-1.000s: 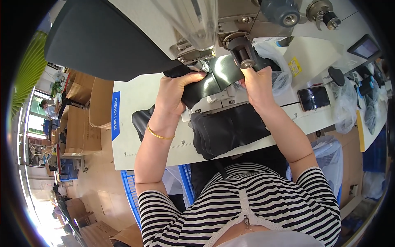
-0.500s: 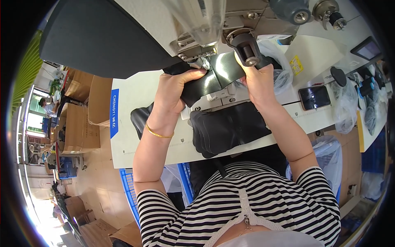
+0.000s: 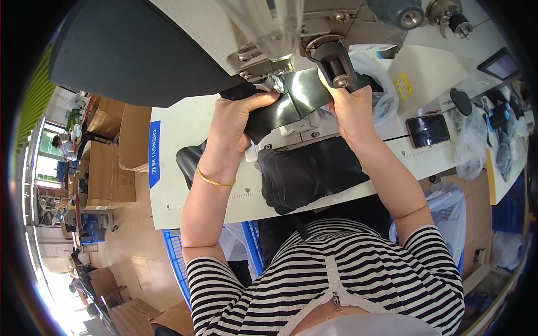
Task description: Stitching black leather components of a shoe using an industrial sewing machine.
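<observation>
A shiny black piece of leather-like material stretches between my hands under the sewing machine's presser foot. My left hand grips its left part, the thumb pressed on top close to the foot. My right hand is closed on its right end, beside the machine's dark cylindrical part. The fingers beneath the material are mostly hidden. Nearer to me, a stack of black pieces lies on the white table. Another black piece lies partly behind my left forearm.
A dark machine cover hangs over the upper left. On the table's right lie a phone and clear plastic bags. Blue baskets stand below the front edge. Cardboard boxes sit on the left, where another person is visible farther off.
Almost nothing differs. The whole view has shifted very slightly, and both hands keep the same hold on the black material beside the presser foot.
</observation>
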A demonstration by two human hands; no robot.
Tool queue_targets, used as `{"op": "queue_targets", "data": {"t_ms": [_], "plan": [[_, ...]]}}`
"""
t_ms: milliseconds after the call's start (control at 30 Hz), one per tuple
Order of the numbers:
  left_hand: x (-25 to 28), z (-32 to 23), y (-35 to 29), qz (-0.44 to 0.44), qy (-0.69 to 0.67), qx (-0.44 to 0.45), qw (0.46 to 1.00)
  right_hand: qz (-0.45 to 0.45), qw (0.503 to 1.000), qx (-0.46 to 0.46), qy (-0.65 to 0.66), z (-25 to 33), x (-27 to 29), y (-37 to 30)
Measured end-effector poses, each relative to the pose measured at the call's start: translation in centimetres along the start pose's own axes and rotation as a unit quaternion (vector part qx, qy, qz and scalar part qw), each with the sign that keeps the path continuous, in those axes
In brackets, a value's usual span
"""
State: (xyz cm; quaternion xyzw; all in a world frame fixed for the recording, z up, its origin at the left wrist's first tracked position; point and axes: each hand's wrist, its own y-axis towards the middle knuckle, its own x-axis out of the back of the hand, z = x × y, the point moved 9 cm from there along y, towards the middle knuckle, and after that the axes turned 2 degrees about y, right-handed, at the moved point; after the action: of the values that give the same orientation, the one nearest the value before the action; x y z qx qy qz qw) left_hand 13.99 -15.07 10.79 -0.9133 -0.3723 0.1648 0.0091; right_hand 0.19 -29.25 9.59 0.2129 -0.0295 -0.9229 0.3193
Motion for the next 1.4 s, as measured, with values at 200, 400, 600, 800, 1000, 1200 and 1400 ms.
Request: {"op": "queue_targets", "data": {"t_ms": [200,400,600,800,1000,1200,1400], "plan": [[0.0,-0.1,0.2,0.009,0.011,-0.008,1.0,-0.001,1.0,-0.01,-0.008,0.1,-0.1,0.0],[0.0,-0.1,0.4,0.013,0.016,-0.012,1.0,0.019,1.0,-0.001,-0.007,0.0,-0.3,0.3],[0.5,-0.2,0.6,-0.002,0.039,-0.013,0.999,0.015,1.0,-0.002,0.004,0.2,-0.5,0.2],[0.0,-0.2,0.2,-0.001,0.022,0.001,1.0,0.015,1.0,-0.01,0.002,0.5,-0.6,0.0],[0.6,0.4,0.3,-0.019,0.043,0.059,0.997,0.012,0.999,-0.029,0.019,0.1,-0.6,0.4],[2.1,1.4,0.6,0.034,-0.108,0.084,0.99,0.026,0.999,-0.028,0.013,0.5,-0.7,0.1],[0.3,0.9,-0.3,0.063,0.007,0.052,0.997,0.038,0.998,-0.032,0.034,0.4,-0.8,-0.6]]}}
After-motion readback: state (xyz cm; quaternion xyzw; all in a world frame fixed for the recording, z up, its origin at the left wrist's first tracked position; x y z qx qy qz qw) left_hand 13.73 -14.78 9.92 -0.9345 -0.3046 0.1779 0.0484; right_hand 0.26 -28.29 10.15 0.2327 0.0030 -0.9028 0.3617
